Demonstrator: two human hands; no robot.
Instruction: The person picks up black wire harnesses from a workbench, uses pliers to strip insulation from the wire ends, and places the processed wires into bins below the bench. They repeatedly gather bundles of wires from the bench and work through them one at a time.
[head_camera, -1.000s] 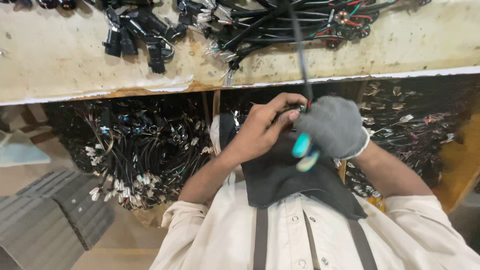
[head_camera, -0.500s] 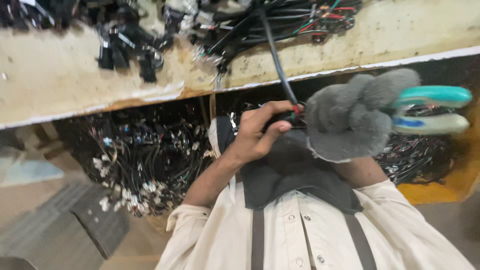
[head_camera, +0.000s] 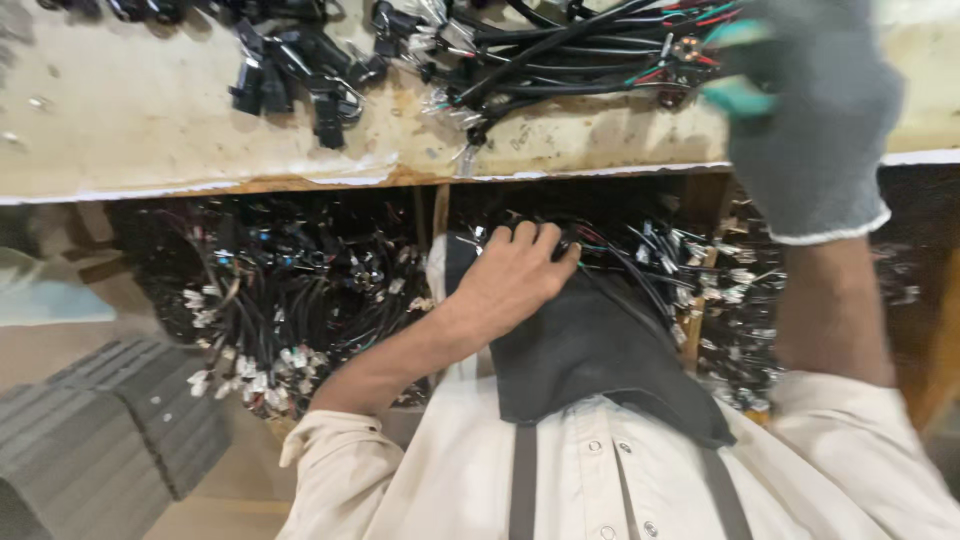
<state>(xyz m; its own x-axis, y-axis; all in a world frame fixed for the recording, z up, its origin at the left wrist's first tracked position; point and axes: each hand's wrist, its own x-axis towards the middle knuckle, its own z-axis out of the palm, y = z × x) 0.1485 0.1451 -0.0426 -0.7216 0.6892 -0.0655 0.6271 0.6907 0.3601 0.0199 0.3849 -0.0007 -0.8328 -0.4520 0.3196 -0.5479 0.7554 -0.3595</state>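
Observation:
My left hand (head_camera: 515, 275) is bare, with its fingers curled around the end of a black wire (head_camera: 572, 243) at the top of a black cloth (head_camera: 590, 360) that lies on my lap. My right hand (head_camera: 810, 110) wears a grey knit glove and is raised in front of the bench edge, blurred. It is closed around teal-handled scissors (head_camera: 738, 95), of which only part of the handles shows. A tangle of black wire harnesses (head_camera: 560, 55) with red and green leads lies on the worn white bench top (head_camera: 150, 120), just left of the gloved hand.
Black plastic connectors (head_camera: 300, 75) lie on the bench at upper left. Under the bench, a mass of black wires with white plugs (head_camera: 280, 310) fills the shelf. A grey ribbed mat (head_camera: 110, 440) lies at lower left. A wooden upright (head_camera: 438, 215) divides the shelf.
My gloved right hand has swung up and right with the scissors, from beside my left hand to bench height. The taut black cable running from the bench to my left hand is gone.

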